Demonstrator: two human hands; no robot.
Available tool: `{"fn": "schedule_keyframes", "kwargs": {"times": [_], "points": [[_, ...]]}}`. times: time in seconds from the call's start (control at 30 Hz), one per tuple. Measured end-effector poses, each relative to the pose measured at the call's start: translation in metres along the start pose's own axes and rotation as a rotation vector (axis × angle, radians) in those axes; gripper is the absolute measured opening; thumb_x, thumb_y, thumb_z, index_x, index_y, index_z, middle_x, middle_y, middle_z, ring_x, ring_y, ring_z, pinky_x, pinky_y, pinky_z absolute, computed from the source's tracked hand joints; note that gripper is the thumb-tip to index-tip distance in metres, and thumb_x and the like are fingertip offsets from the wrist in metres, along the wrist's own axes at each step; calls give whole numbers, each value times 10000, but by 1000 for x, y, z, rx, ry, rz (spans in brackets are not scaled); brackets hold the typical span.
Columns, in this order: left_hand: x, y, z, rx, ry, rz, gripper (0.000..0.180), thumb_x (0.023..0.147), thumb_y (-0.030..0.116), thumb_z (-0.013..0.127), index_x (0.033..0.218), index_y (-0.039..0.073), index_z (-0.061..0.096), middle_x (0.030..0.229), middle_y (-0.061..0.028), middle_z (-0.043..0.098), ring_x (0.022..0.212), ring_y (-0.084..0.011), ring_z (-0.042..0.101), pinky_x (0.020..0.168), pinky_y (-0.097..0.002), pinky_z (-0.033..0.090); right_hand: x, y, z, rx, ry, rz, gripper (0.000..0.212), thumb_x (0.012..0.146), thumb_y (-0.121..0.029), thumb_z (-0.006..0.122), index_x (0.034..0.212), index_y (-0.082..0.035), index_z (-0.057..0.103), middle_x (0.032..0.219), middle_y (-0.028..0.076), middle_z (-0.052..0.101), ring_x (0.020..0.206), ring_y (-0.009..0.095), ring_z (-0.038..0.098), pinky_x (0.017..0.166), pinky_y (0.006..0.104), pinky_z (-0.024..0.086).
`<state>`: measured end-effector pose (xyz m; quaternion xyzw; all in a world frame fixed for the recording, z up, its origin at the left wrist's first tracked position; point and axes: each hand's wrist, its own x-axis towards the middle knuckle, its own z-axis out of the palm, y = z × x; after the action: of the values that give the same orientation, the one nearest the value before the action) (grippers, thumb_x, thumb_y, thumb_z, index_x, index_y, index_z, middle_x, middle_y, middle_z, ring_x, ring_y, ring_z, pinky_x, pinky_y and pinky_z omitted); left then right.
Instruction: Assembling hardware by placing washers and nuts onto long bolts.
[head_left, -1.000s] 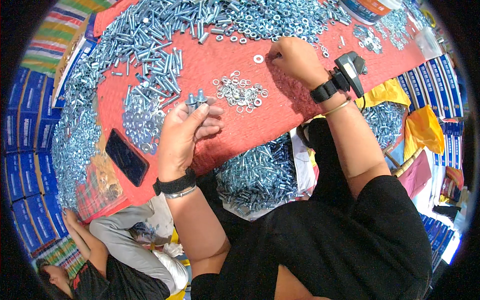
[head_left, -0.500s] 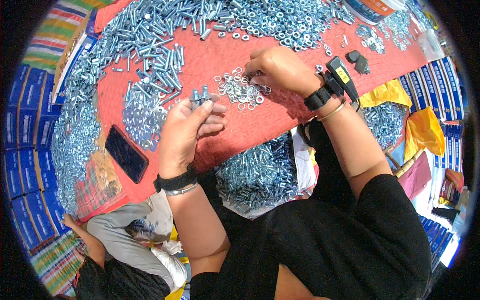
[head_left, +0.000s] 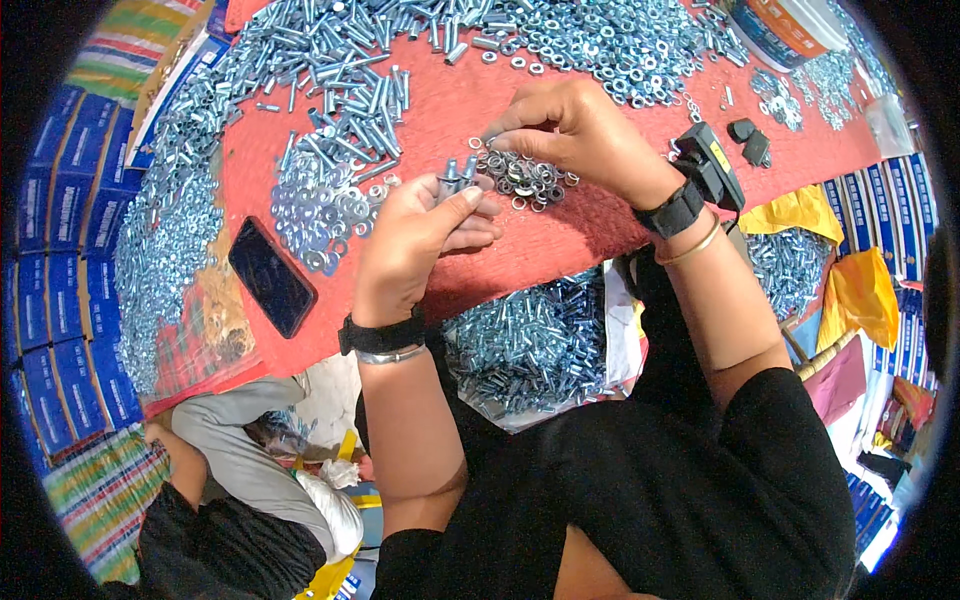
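Observation:
My left hand (head_left: pixel 425 225) is closed round a few zinc-coloured bolts (head_left: pixel 459 172); two threaded ends point up past the thumb and fingers, the rest hidden in the grip. Just right of it, my right hand (head_left: pixel 580 130) reaches over a small pile of ring washers (head_left: pixel 530 180), thumb and forefinger pinched together. A single ring washer (head_left: pixel 476 143) shows by those fingertips; whether they hold anything I cannot tell. Flat washers (head_left: pixel 312 210) lie in a heap left of my left hand.
Heaps of bolts (head_left: pixel 340 50) and nuts (head_left: pixel 620 50) line the far side of the red cloth (head_left: pixel 420 110). A phone (head_left: pixel 272 277) lies at left, a white bucket (head_left: pixel 785 30) at far right. Below the edge sits a bag of bolts (head_left: pixel 530 345). Another person's leg (head_left: pixel 250 450) shows at lower left.
My right hand has drawn back from the washer pile toward the bolts in my left hand, its fingertips now at the pile's left edge. The whole view has shifted slightly.

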<state>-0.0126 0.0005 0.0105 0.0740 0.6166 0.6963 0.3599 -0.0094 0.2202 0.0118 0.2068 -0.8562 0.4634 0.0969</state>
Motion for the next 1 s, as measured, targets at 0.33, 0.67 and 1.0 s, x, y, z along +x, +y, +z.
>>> {"fn": "schedule_keyframes", "kwargs": {"times": [0.33,0.67,1.0], "points": [[3,-2,2,-67,-11,11,234,932,143,541,1055,-56,535,889,-142,649,711,-155,653,624,-224,537,-2,-13,14,-232,137,-217,143,761,-148,689,878,-65,695,723,92,595,657,260,602,571,343,469],[1,-1,0,-108,-3,91,241,910,150,565,1049,-47,564,910,-131,656,748,-181,671,694,-279,568,-1,-19,21,-318,197,-320,189,748,-186,697,911,-93,679,715,83,589,658,272,610,562,359,486],[-1,0,-3,25,-45,19,236,913,114,556,1078,-55,555,925,-123,651,739,-152,658,662,-246,549,4,-17,-1,-44,-24,-159,454,720,-115,734,1152,-99,595,742,96,650,659,193,646,612,312,509]]}}
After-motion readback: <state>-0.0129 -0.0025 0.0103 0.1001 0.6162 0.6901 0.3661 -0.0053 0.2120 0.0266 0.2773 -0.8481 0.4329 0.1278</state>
